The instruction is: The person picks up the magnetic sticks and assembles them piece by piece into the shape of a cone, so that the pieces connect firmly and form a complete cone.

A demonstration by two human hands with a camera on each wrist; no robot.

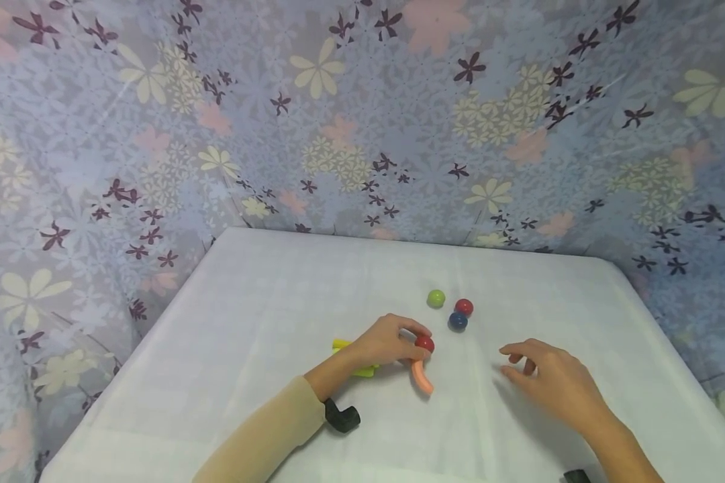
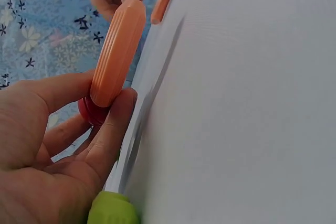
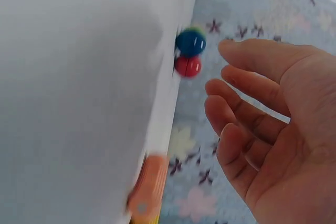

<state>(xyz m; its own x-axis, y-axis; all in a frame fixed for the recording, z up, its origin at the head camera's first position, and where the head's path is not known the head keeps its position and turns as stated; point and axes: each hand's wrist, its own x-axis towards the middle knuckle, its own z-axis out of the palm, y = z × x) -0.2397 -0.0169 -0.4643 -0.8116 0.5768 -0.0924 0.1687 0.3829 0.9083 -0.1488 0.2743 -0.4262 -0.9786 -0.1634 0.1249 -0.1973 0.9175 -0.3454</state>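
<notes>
My left hand pinches a curved orange piece with a red ball at its end. In the left wrist view the ribbed orange piece sits between thumb and fingers, and the red ball is partly hidden behind it. My right hand hovers over the table at the right, fingers loosely bent and nothing in them. Beyond the hands lie a green ball, another red ball and a blue ball; the last two touch.
Yellow and green pieces lie partly hidden under the left forearm. A second orange piece with a yellow end shows in the right wrist view. White cloth covers the table; a flowered curtain hangs behind it.
</notes>
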